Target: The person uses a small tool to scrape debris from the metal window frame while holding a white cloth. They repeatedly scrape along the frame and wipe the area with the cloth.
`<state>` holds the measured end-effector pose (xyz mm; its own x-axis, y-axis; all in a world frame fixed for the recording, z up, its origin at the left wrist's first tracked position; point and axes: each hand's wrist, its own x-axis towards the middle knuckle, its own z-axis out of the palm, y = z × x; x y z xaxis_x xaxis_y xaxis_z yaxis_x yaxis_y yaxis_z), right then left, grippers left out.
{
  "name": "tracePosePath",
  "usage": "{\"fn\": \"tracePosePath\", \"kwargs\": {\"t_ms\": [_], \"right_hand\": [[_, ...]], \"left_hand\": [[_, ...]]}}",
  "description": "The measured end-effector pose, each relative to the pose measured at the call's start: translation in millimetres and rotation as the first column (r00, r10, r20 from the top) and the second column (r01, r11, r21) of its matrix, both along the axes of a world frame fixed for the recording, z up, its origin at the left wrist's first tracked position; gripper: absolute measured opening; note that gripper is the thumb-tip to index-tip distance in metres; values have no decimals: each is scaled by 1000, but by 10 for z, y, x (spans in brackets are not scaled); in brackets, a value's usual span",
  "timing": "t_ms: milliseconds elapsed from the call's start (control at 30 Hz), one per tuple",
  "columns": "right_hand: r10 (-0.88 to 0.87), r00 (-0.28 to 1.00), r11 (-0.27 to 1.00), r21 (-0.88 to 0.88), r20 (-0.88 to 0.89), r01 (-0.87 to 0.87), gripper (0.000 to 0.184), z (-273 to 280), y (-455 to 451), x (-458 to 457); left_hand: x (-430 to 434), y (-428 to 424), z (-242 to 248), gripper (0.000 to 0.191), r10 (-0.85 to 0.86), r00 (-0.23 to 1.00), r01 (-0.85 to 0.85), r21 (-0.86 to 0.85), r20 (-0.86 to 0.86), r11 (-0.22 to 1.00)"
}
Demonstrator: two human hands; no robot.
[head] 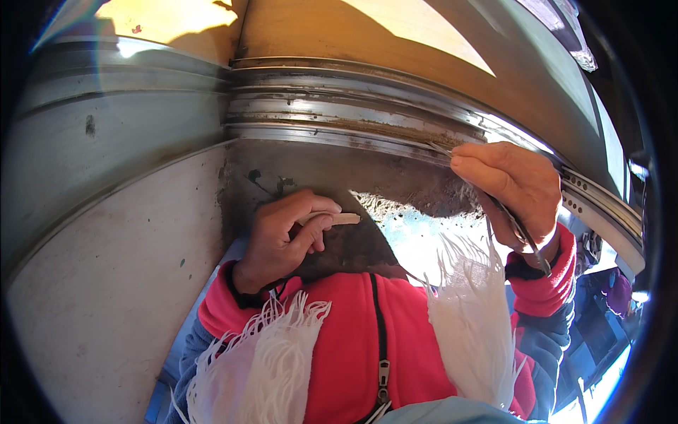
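Observation:
In my left hand (288, 236) is a short pale flat stick (347, 218), perhaps wooden, pinched between thumb and fingers over the grey ledge (296, 164). My right hand (514, 185) grips a slim metal tool (511, 217). Its narrow tip meets the metal sliding track (360, 127) at the back of the ledge, while its dark rear end sticks out below my palm. Brown dirt lies along the track's grooves. Whether the tool has one blade or two arms, I cannot tell.
A pale side panel (111, 254) rises at the left. Behind the track stands a yellow-brown panel (339, 37). Loose crumbs (418, 214) lie on the sunlit ledge. A white fringed scarf (471, 318) hangs near my right hand. At the right is a perforated metal rail (598, 206).

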<state>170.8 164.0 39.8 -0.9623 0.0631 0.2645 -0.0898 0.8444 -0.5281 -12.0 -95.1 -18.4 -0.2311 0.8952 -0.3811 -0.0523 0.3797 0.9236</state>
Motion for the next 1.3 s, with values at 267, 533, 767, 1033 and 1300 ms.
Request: {"fn": "tracePosePath", "kwargs": {"t_ms": [267,533,767,1033,1300], "right_hand": [[-52,999,999,-4,2,52,24,63,57,200],[-39,999,998,-53,-30,38,26,6,128,213],[-102,994,976,-189,29,105,25,-27,150,231],[-201,978,975,-90,61,206,22,88,218,424],[-173,984,971,-161,44,178,23,55,225,471]], "left_hand": [[6,3,-9,12,20,999,-20,-12,28,1000],[59,79,-29,11,31,999,-28,-64,40,998],[40,91,-21,11,33,999,-31,-53,20,998],[30,105,-14,10,37,999,-36,-64,18,997],[30,137,-83,11,19,1000,-19,-45,6,999]]}}
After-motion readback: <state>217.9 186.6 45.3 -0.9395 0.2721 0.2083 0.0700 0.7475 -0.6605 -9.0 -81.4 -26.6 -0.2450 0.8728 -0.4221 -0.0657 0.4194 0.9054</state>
